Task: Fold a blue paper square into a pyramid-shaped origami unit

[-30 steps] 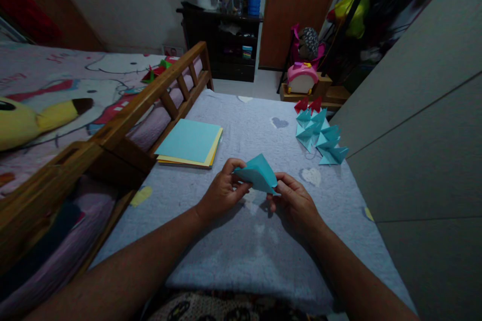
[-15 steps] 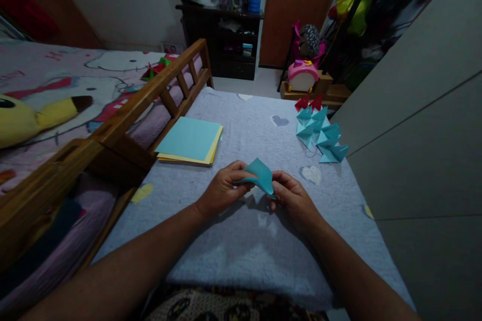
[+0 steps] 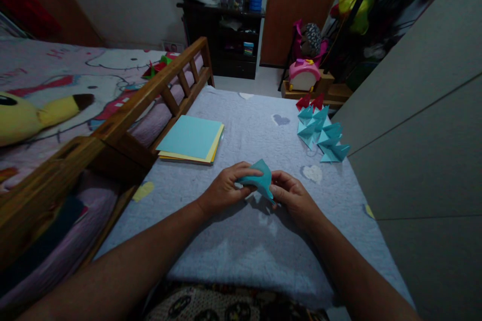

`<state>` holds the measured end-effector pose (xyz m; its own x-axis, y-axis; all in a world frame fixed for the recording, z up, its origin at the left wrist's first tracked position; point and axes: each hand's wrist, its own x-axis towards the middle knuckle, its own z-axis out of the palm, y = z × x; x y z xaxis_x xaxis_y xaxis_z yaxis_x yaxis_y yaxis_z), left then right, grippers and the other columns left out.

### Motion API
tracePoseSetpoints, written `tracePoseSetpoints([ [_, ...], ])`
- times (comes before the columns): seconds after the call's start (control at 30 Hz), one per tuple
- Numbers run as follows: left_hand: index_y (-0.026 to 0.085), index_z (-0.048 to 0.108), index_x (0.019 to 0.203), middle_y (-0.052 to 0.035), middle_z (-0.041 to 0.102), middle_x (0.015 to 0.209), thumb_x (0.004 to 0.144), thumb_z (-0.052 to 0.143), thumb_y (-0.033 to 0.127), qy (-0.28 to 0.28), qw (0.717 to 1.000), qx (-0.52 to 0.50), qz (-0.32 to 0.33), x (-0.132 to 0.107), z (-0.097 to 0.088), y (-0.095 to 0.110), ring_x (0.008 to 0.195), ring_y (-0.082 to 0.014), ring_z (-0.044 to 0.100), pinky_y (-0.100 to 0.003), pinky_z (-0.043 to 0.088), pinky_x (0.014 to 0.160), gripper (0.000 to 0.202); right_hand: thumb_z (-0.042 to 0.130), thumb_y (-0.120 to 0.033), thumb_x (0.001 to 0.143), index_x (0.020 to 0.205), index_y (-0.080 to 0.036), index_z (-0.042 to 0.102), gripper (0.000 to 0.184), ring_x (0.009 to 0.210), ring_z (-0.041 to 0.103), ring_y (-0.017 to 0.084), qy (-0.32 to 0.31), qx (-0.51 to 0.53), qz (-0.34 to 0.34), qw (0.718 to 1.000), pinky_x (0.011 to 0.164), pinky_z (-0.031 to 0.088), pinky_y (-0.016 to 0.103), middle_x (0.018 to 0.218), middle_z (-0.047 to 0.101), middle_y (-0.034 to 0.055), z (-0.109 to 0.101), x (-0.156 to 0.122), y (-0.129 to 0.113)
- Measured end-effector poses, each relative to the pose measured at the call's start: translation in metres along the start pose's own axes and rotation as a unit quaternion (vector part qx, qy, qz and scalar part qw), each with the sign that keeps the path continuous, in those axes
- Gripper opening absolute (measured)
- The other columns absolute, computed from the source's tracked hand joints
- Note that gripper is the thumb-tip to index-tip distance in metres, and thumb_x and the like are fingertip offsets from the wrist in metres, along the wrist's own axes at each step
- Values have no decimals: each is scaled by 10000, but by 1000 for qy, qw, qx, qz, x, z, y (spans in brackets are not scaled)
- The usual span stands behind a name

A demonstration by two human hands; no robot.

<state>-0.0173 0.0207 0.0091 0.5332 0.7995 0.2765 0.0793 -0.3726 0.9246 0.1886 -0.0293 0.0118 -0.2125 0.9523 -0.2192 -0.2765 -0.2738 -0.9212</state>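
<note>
A folded teal paper piece (image 3: pixel 260 178) is pinched between both hands just above the grey blanket (image 3: pixel 244 241). My left hand (image 3: pixel 225 189) grips its left side with thumb on top. My right hand (image 3: pixel 291 196) pinches its right lower corner. The paper bends into a curve between them. A stack of square paper sheets (image 3: pixel 190 139), light blue on top with yellow beneath, lies to the left front of my hands. A cluster of folded teal and red paper pieces (image 3: pixel 320 129) sits to the far right.
A wooden bed rail (image 3: pixel 150 93) runs along the left, with a patterned bedspread and a yellow plush toy (image 3: pixel 33 115) behind it. A grey cabinet wall (image 3: pixel 422 125) closes the right side. A dark shelf unit, a door and a pink toy (image 3: pixel 304 74) stand at the back.
The teal paper was a flatter triangle held higher; it has been lowered and curled tighter between both hands. The hands have drawn slightly closer together.
</note>
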Motion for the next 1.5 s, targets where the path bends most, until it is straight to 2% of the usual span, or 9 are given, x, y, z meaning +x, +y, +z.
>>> tracePoseSetpoints([
  [0.17,237,741,1113,-56,666,1019,846,668,149,-17,1000,11,12,0,0,3,950,-191,628,-372,512,903,291,738,-502,818,905,-187,722,327,524,508,99,23,44,3,999,447,463,214,660,599,-14,0,1,3],
  [0.3,224,761,1014,-54,645,986,859,649,137,-43,999,13,25,1,0,4,942,-190,617,-358,503,895,210,712,-491,857,927,-186,727,313,518,506,94,9,25,-1,1000,463,472,214,661,608,-13,-1,2,7],
  [0.37,216,764,987,-55,636,980,859,642,125,-48,998,13,34,1,0,4,932,-189,613,-351,503,886,198,727,-476,849,926,-186,726,300,528,514,91,7,24,6,1000,475,479,209,670,612,-13,0,2,7],
  [0.57,197,748,1055,-62,647,984,879,632,143,-53,997,16,48,1,-1,3,941,-198,610,-358,498,876,217,787,-466,767,920,-174,738,333,566,566,120,1,77,33,996,477,522,235,707,638,16,1,1,1],
  [0.77,184,729,1054,-55,645,972,887,645,160,-31,998,17,51,0,-2,3,922,-184,604,-351,497,860,189,782,-353,753,916,-159,755,255,580,585,134,-4,119,51,992,494,530,253,724,666,39,-2,2,0],
  [1.1,188,748,958,-47,639,967,867,651,105,-9,999,4,52,-2,-1,3,908,-161,621,-310,507,836,157,859,-352,698,935,-189,767,302,706,633,139,2,155,55,986,652,523,259,837,727,36,0,-2,-5],
  [1.27,191,749,949,-49,667,924,874,640,111,-17,998,4,62,-1,-1,2,857,-157,628,-301,513,792,155,878,-363,684,943,-198,761,329,682,604,113,1,142,58,988,656,491,248,820,713,12,2,-2,-3],
  [1.5,199,744,1022,-35,668,904,865,630,109,-30,997,25,69,-2,-2,3,829,-150,619,-299,510,785,214,875,-371,668,940,-212,694,363,625,525,99,-9,76,45,996,575,410,246,796,657,-6,0,0,3],
])
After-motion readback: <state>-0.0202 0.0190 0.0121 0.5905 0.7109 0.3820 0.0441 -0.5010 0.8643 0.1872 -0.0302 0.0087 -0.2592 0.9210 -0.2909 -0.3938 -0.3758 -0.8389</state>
